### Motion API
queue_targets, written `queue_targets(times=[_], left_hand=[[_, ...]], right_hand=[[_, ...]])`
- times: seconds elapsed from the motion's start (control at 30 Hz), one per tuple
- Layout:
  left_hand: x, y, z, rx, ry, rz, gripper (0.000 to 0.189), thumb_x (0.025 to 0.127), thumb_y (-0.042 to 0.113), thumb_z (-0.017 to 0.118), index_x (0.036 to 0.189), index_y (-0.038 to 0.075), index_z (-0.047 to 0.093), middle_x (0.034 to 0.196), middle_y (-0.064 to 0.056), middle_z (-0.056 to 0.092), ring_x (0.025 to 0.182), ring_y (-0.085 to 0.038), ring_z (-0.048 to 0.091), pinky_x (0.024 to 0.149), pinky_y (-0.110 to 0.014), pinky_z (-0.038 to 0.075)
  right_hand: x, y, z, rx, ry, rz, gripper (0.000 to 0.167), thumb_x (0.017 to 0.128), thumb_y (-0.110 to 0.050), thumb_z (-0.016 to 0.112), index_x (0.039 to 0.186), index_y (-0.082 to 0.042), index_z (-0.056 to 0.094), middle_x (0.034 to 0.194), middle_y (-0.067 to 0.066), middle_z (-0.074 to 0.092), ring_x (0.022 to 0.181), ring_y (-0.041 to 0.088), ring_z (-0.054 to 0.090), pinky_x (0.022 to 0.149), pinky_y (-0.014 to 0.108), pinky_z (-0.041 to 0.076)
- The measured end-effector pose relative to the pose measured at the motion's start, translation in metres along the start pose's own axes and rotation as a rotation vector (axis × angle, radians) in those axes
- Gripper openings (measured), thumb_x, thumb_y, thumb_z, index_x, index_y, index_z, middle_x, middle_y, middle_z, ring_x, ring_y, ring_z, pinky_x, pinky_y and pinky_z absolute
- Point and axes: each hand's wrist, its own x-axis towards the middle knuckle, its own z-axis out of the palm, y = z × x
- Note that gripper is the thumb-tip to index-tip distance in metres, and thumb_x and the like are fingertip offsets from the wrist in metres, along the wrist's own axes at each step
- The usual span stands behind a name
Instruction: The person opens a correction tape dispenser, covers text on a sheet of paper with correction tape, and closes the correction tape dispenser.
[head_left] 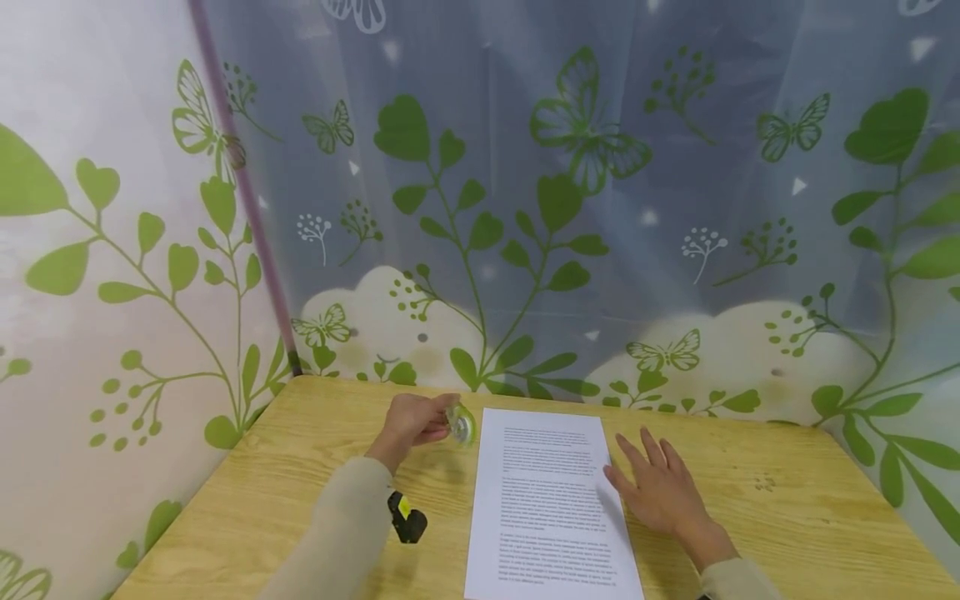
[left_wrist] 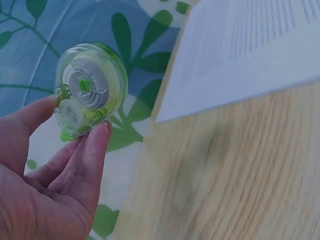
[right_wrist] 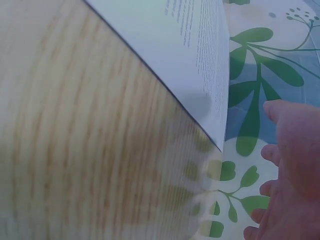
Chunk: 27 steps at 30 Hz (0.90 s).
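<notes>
My left hand (head_left: 415, 423) pinches a clear and green correction tape dispenser (left_wrist: 90, 90) between thumb and fingers. In the head view the dispenser (head_left: 461, 425) is held near the far left corner of a printed sheet of paper (head_left: 547, 500). The left wrist view shows its round spool and small gear through the clear case. My right hand (head_left: 660, 487) is by the right edge of the sheet, fingers spread and holding nothing. In the right wrist view the right hand (right_wrist: 295, 165) shows at the right side, with the sheet (right_wrist: 175, 65) beyond the bare wood.
The sheet lies on a light wood table (head_left: 787, 533). A patterned curtain (head_left: 480, 208) with leaves and butterflies hangs along the table's far edge and sides. Beside the left sleeve is a small black device (head_left: 408, 518) with a yellow patch.
</notes>
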Motion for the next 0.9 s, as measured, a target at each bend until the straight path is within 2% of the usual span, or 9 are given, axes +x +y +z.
queue_targets(times=[0.27, 0.47, 0.57, 0.77, 0.9], left_hand=[[0.001, -0.004, -0.001, -0.188, -0.007, -0.072, 0.048, 0.079, 0.031, 0.079, 0.103, -0.008, 0.065, 0.081, -0.014, 0.069, 0.061, -0.015, 0.068, 0.064, -0.027, 0.056], [-0.003, -0.01, 0.001, -0.416, -0.077, -0.133, 0.045, 0.082, 0.024, 0.077, 0.11, -0.007, 0.063, 0.089, -0.017, 0.068, 0.073, -0.021, 0.069, 0.076, -0.03, 0.055], [-0.004, -0.013, 0.003, -0.516, -0.09, -0.161, 0.041, 0.084, 0.02, 0.075, 0.112, -0.007, 0.062, 0.092, -0.018, 0.067, 0.078, -0.023, 0.068, 0.08, -0.032, 0.054], [-0.006, -0.021, 0.008, -0.621, -0.082, -0.189, 0.033, 0.086, 0.016, 0.073, 0.108, -0.006, 0.062, 0.093, -0.018, 0.066, 0.081, -0.025, 0.067, 0.083, -0.033, 0.053], [-0.01, -0.025, 0.013, -0.682, -0.121, -0.195, 0.032, 0.089, 0.014, 0.069, 0.111, -0.006, 0.059, 0.098, -0.019, 0.063, 0.086, -0.027, 0.066, 0.086, -0.034, 0.051]], right_hand=[[-0.002, 0.0, 0.003, 0.024, 0.014, -0.009, 0.063, 0.101, -0.047, 0.037, 0.144, 0.0, 0.039, 0.146, 0.036, 0.024, 0.134, 0.051, 0.02, 0.107, 0.06, 0.01], [-0.003, -0.001, 0.002, 0.112, -0.024, 0.006, 0.066, 0.102, -0.048, 0.036, 0.146, 0.001, 0.035, 0.147, 0.036, 0.019, 0.133, 0.056, 0.015, 0.105, 0.065, 0.009], [-0.003, -0.002, 0.0, 0.148, -0.048, 0.016, 0.067, 0.102, -0.049, 0.034, 0.147, 0.001, 0.032, 0.149, 0.036, 0.015, 0.133, 0.057, 0.011, 0.104, 0.066, 0.008], [-0.003, -0.002, 0.0, 0.137, -0.033, 0.016, 0.066, 0.102, -0.048, 0.034, 0.146, 0.002, 0.033, 0.148, 0.037, 0.016, 0.133, 0.057, 0.012, 0.104, 0.066, 0.008], [-0.003, -0.003, -0.001, 0.18, -0.042, 0.037, 0.067, 0.102, -0.048, 0.033, 0.147, 0.002, 0.03, 0.149, 0.037, 0.013, 0.133, 0.056, 0.01, 0.103, 0.067, 0.008]])
